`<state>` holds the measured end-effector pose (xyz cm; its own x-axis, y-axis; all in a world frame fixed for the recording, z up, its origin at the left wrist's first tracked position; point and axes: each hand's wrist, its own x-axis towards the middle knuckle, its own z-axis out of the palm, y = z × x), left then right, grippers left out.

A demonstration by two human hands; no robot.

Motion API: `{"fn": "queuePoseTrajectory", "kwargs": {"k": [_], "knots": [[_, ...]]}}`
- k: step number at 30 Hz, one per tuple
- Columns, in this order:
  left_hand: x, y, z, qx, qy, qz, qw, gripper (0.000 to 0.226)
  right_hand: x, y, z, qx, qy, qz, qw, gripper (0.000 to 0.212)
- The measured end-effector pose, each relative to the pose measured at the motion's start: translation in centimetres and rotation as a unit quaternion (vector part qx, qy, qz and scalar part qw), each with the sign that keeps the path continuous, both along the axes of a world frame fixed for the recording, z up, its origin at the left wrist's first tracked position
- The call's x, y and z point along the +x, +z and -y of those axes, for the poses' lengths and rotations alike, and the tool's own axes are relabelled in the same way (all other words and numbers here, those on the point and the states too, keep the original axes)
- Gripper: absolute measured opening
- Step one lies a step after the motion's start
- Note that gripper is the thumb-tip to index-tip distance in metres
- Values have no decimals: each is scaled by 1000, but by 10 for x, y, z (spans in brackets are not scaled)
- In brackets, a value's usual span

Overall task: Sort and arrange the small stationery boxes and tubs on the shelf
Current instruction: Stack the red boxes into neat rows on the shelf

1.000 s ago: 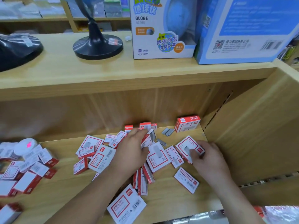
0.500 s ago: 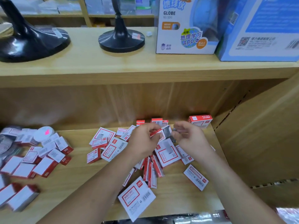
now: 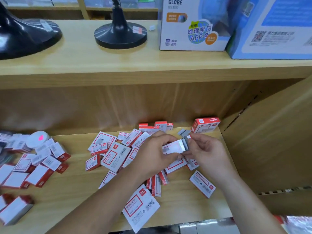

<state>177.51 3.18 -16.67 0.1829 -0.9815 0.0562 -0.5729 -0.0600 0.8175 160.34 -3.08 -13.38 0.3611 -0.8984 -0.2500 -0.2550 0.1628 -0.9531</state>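
Staple box (image 3: 171, 147) | both grips pinch it: left hand (image 3: 156, 153), right hand (image 3: 206, 153) | shelf (image 3: 81, 196) bare along front edge

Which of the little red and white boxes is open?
The small red-and-white cardboard box held by left hand and right hand, grey staples showing at one end.
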Motion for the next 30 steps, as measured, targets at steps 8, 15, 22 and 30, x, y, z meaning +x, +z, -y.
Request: {"fn": "queuePoseTrajectory", "kwargs": {"k": [8, 15, 22, 30], "knots": [[-5, -3, -3, -34, -46, 24, 998, 37, -19, 8, -2, 18, -22, 13, 1000, 23], [-6, -3, -4, -40, -54, 106, 992, 42, -16, 3, 3, -9, -4, -18, 1000, 20], [-6, -4, -6, -44, -57, 132, 989, 47, -13, -1, 1, 35, 4, -22, 999, 19], [-4, -8, -6, -62, -71, 205, 974, 42, -15, -8, 3, 46, -15, -72, 996, 19]]}}
